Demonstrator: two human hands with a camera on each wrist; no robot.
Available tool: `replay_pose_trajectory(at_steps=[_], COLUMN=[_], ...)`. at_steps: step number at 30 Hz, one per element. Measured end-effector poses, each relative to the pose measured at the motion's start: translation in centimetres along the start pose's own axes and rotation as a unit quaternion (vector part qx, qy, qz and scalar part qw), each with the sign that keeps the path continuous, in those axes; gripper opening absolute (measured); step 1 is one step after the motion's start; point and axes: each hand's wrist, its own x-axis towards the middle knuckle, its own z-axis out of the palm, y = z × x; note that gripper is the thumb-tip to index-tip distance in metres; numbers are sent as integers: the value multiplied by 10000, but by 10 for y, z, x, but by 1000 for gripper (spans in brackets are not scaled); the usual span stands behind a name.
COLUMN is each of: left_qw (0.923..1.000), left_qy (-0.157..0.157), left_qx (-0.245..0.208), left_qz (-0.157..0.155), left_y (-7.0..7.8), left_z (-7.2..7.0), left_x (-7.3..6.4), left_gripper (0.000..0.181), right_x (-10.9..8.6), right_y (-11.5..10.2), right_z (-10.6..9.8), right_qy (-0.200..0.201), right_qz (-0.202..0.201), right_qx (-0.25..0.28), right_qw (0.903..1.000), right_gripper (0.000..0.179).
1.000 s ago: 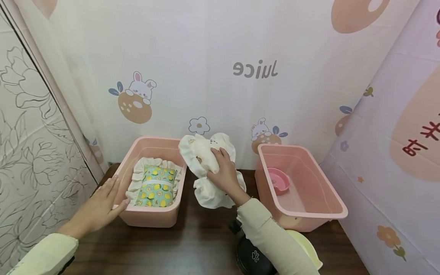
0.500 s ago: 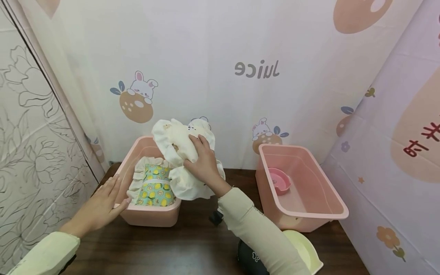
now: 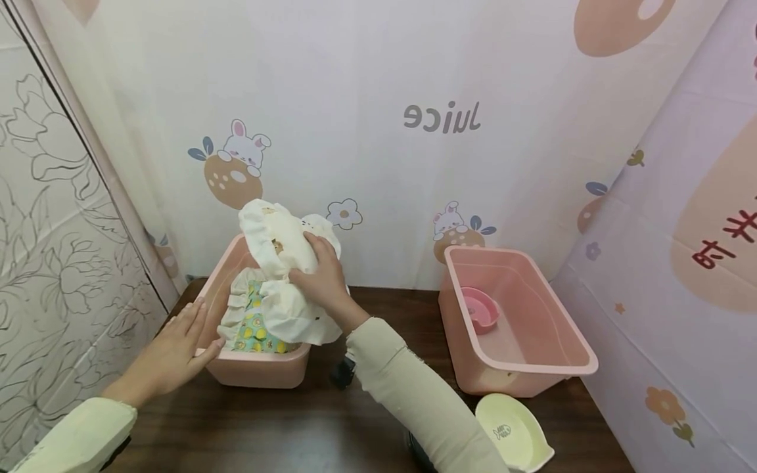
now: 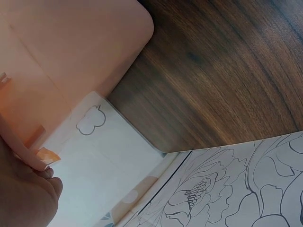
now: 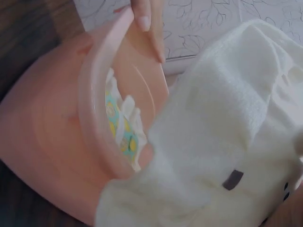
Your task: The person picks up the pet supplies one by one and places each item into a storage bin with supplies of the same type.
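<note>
My right hand (image 3: 322, 276) grips a white frilled cushion (image 3: 278, 243) with small brown prints, bunched at its middle. The cushion hangs tilted above the left pink bin (image 3: 254, 368), covering part of its opening. Inside that bin lies a lemon-print cushion (image 3: 251, 335) with a cream frill, partly hidden. My left hand (image 3: 168, 355) rests on the bin's near left rim, its fingers straight. In the right wrist view, the white cushion (image 5: 208, 127) fills much of the picture, and left-hand fingers (image 5: 142, 19) touch the bin's rim.
A second pink bin (image 3: 520, 368) stands at the right, with a pink bowl (image 3: 481, 315) inside. In front of it lies a pale green dish (image 3: 511, 433) with a fish drawing. A dark object (image 3: 416, 453) is mostly hidden by my right sleeve. Printed curtains hang behind the table (image 3: 266, 433).
My right hand has carried the white cushion leftward, from between the bins to above the left bin. More of the green dish shows now. My left hand has stayed on the rim.
</note>
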Motion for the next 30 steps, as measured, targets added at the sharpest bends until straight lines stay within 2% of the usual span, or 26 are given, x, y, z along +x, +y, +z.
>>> replay_pose_trajectory(at_steps=[4,11,21,26,30], left_qw=[10000,9999,9998,9996,9997], left_qy=[29,116,200,254,205], left_qx=[-2,7,2,19,24], left_qz=[16,48,91,122,107], left_y=[-1,-2,0,0,-1], left_z=[1,3,5,6,5], left_x=[0,0,0,0,1], left_gripper=[80,80,79,79,78], right_x=[2,2,0,-4,-7], right_y=[2,7,-4,9,24], right_z=[14,37,51,61,70], right_qy=[122,386,699,677,517], right_qz=[272,514,776,770,597], right_qx=[334,864,1798,1448,1037], right_qw=[9990,9942,9781,9841,9915], right_gripper=[76,72,66,64,62])
